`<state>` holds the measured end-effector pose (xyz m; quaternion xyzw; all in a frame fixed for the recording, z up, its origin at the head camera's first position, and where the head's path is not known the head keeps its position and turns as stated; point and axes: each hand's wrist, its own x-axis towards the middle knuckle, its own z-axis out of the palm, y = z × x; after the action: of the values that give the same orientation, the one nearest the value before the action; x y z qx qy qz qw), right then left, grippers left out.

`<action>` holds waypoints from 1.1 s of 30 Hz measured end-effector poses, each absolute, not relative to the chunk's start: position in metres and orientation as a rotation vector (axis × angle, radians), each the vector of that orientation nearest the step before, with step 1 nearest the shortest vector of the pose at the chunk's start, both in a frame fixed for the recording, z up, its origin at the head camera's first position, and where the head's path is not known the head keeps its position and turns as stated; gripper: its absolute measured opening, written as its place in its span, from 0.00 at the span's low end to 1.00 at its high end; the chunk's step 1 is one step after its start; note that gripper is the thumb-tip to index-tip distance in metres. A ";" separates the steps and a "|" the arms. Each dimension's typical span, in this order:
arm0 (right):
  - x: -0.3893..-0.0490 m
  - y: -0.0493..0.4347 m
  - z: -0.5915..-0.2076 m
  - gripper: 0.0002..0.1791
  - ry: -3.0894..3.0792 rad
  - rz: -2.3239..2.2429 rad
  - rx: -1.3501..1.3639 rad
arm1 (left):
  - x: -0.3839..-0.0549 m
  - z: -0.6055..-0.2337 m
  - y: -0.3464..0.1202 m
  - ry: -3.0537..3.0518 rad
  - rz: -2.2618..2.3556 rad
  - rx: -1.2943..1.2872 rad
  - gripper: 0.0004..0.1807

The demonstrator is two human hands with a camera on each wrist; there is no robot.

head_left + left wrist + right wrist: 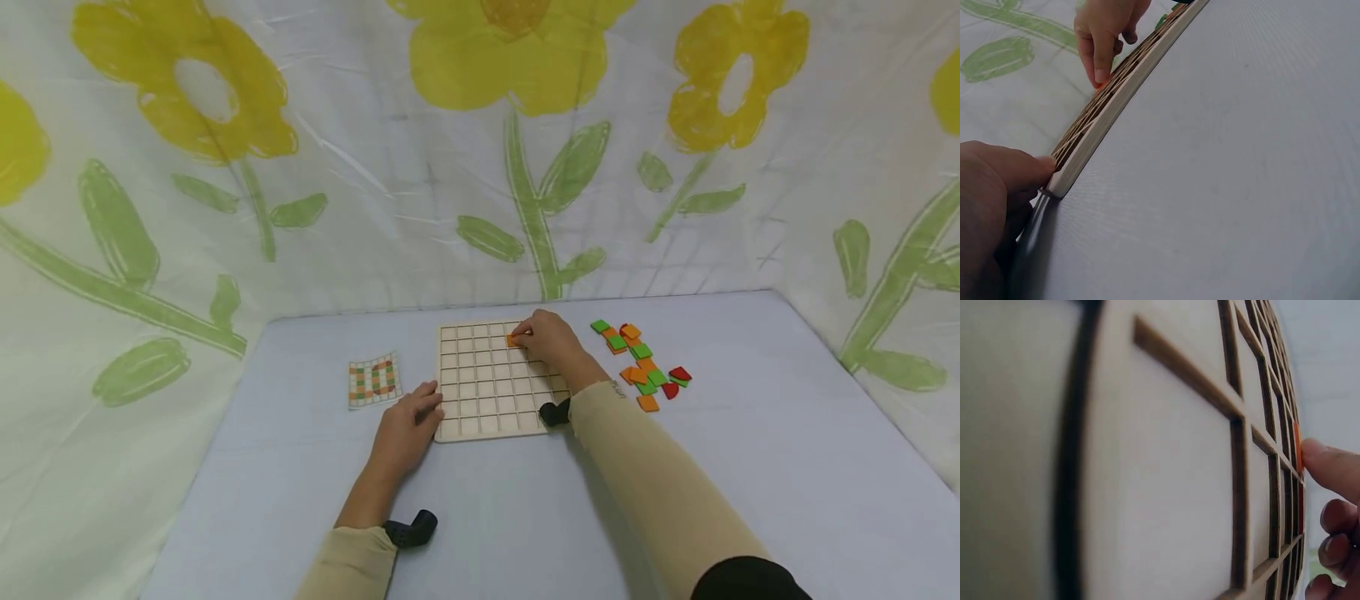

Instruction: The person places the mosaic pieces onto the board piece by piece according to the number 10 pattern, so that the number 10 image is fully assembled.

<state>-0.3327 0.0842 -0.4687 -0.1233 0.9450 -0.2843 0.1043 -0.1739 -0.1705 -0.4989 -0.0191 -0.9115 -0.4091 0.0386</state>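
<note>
A square wooden grid board (480,383) lies on the table, ridges dividing it into many cells. My left hand (405,429) holds its left edge near the front corner; in the left wrist view the thumb (1038,169) lies over the edge, with the other fingers lower and partly hidden. Over the far side of the board, my right hand (551,340) pinches an orange square tile (512,341) at a cell. In the right wrist view, a fingertip touches this orange tile (1297,447), and a red piece (1300,509) shows in the adjoining cell.
Loose orange and green squares (641,352) and red rounded pieces (670,390) lie scattered right of the board. A printed pattern card (362,402) with coloured cells rests to its left. Behind the table hangs a flower-painted sheet (375,250).
</note>
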 end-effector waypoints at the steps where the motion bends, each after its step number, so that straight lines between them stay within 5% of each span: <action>1: -0.332 0.085 -0.468 0.12 2.778 -0.834 -0.369 | -0.174 -0.499 -0.171 -2.799 -1.252 -0.063 0.19; 6: -0.326 0.099 -0.459 0.18 2.760 -0.912 -0.351 | -0.173 -0.498 -0.172 -2.815 -1.236 -0.080 0.22; 20: -0.324 0.183 -0.459 0.32 2.865 -0.793 0.223 | -0.173 -0.499 -0.172 -2.805 -1.249 -0.095 0.23; 33: -0.323 0.187 -0.466 0.15 2.907 -0.936 0.190 | -0.173 -0.499 -0.172 -2.807 -1.249 -0.084 0.23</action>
<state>-0.3230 0.1875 -0.4660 0.0621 0.9492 -0.3057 0.0406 -0.1728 -0.1717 -0.4989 -0.0273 -0.9127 -0.4062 0.0341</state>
